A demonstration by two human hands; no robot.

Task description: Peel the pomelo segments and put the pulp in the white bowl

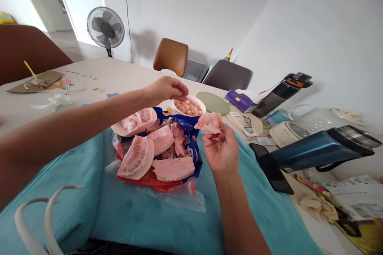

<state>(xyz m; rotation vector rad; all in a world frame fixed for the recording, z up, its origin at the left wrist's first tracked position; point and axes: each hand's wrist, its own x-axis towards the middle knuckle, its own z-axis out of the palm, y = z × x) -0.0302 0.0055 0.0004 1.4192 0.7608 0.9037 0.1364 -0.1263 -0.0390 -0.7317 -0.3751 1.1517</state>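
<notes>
My left hand [167,89] reaches over the white bowl [201,105] of peeled pink fruit bits, its fingertips pinched together just above the rim; what they hold is too small to name. My right hand [220,149] holds a pink pomelo segment [210,123] up in front of me, fingers closed on it. Below both hands lie pomelo rind pieces [137,157] and peelings on a blue and red plastic bag [191,149], spread over a teal towel [149,215].
A dark phone [271,169], a blue flask [320,149], a black bottle [279,93], glasses on a round mat [248,121], a purple box [241,101] and papers crowd the right side. Chairs [171,55] and a fan [105,28] stand beyond the table. White curved handles [48,215] lie near left.
</notes>
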